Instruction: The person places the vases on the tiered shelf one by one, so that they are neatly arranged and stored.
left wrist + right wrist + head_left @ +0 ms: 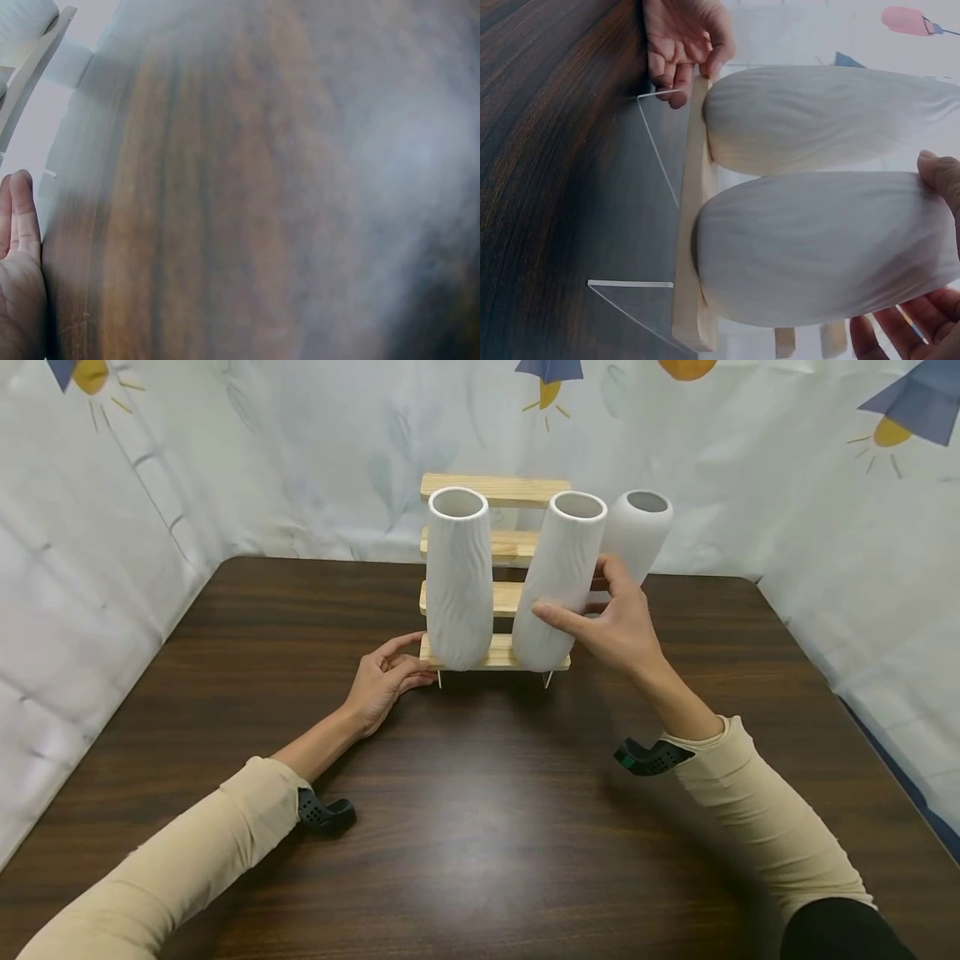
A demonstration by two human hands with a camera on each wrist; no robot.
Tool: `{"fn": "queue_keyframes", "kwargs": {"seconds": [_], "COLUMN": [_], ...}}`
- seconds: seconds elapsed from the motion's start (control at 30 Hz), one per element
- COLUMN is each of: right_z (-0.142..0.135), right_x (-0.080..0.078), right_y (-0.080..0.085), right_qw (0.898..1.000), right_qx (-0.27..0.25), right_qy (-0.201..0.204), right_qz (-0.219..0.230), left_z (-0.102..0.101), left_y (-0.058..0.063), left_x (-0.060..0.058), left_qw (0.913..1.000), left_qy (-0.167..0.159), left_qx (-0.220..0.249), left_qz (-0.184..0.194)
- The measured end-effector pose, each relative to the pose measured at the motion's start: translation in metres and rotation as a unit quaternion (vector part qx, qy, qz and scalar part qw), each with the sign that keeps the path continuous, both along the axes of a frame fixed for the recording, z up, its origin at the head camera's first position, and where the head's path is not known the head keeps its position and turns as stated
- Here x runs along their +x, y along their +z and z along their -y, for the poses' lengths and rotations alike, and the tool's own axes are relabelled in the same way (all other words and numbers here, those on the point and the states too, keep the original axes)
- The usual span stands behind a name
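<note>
Head view's got a wooden rack [495, 489] with 4 slats, sitting near the middle of the far edge of a dark desk [465, 827]; left vase [459, 585] stands on the bottom slat [501, 653], pretty much upright; right vase [562, 556] has its base on that same slat and tilts toward the desk's far right corner; right hand [618, 618] is gripping it, thumb in front, fingers round the far side; left hand [382, 681] pinches the left end of the bottom slat; 3rd vase [641, 531] leans right, behind the right vase, can't tell what it's standing on; white curtain [300, 460] hangs past the far edge.
</note>
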State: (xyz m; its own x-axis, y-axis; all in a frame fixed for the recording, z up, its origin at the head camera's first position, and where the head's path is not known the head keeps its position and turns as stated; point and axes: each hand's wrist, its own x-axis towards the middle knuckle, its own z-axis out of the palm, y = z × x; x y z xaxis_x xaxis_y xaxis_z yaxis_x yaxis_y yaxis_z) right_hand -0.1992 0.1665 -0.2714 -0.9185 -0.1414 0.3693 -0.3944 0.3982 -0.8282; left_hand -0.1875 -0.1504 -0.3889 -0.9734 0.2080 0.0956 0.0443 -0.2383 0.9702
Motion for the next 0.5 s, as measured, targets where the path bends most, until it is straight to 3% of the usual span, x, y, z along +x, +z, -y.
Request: {"fn": "queue_keyframes", "kwargs": {"seconds": [0.5], "right_z": [-0.0005], "right_x": [0.0018], "right_y": [-0.0032], "right_qw": [1.000], "right_qx": [0.009], "right_qy": [0.007], "right_qz": [0.009], "left_z": [-0.0008], "left_y": [-0.0018], "left_x": [-0.0003], "left_qw": [1.0000], "left_qy": [0.002], "left_qx": [0.007], "left_qz": [-0.006]}}
